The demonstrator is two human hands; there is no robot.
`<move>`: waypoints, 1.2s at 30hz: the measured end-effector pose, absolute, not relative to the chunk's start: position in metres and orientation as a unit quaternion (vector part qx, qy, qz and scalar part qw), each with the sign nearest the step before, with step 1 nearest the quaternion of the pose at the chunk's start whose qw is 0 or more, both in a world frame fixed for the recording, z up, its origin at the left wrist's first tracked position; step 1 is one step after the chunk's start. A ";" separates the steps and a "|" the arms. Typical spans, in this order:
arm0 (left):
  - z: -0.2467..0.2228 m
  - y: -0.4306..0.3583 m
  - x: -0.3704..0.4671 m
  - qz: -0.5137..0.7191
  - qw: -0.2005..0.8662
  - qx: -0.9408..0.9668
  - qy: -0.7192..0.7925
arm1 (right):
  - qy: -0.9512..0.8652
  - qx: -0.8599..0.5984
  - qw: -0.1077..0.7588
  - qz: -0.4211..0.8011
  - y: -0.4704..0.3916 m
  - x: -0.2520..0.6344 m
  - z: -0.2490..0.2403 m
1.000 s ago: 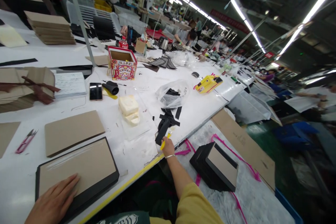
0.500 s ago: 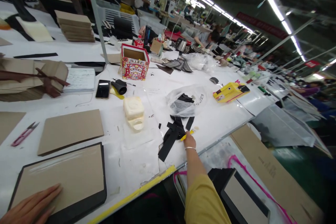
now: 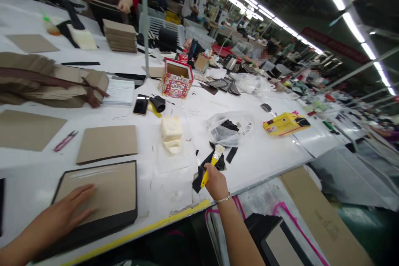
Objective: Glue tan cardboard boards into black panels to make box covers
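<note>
My left hand (image 3: 73, 208) lies flat, fingers apart, on a beige board with a black border (image 3: 115, 187) near the table's front edge. In my right hand (image 3: 216, 181) is a yellow-handled paintbrush (image 3: 208, 170), its pale bristles pointing up and away from me. Beneath and behind the brush lie black strips (image 3: 231, 155), partly covered by it and the hand. A cream-coloured, crusted tub (image 3: 171, 129) stands between my hands, farther back. Beyond the strips rests a clear plastic bag (image 3: 218, 131) with black pieces inside.
Bare beige boards (image 3: 107, 143), pink thread snips (image 3: 65, 141) and a phone (image 3: 141, 104) lie to the left. Farther back stand a red patterned box (image 3: 177, 85) and a yellow box (image 3: 285, 124). A metal pole (image 3: 144, 20) rises at the back. Across the table a co-worker's hands (image 3: 124, 5) hold a board.
My right hand has drawn nearer with the paintbrush, whose bristles now point upward and away. The view has shifted left. My left hand stays on the black-bordered board, its fingers more spread.
</note>
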State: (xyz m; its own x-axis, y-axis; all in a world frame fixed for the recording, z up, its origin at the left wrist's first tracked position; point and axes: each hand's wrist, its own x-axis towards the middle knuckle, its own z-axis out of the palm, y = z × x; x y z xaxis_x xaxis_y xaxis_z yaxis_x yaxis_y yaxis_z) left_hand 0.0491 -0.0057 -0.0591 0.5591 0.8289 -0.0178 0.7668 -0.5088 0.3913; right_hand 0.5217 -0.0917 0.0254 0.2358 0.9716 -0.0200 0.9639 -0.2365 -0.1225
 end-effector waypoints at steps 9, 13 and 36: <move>0.066 -0.012 0.130 0.101 0.593 0.749 0.280 | -0.775 -0.451 0.244 0.371 -0.054 0.331 0.125; 0.039 -0.020 0.093 0.120 0.743 0.561 0.343 | -0.733 -0.506 0.270 0.366 -0.030 0.321 0.118; 0.007 0.008 0.019 0.263 0.857 0.204 0.392 | -0.613 -0.597 0.273 0.439 0.011 0.270 0.050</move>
State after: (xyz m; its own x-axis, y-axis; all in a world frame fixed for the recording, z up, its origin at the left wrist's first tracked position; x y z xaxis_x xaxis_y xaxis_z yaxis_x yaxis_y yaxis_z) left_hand 0.0189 0.0082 0.0073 0.5533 0.6115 -0.5657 -0.2915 0.7783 0.5562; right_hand 0.2698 0.0112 0.0496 -0.1372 0.9721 -0.1900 0.4930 -0.0993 -0.8644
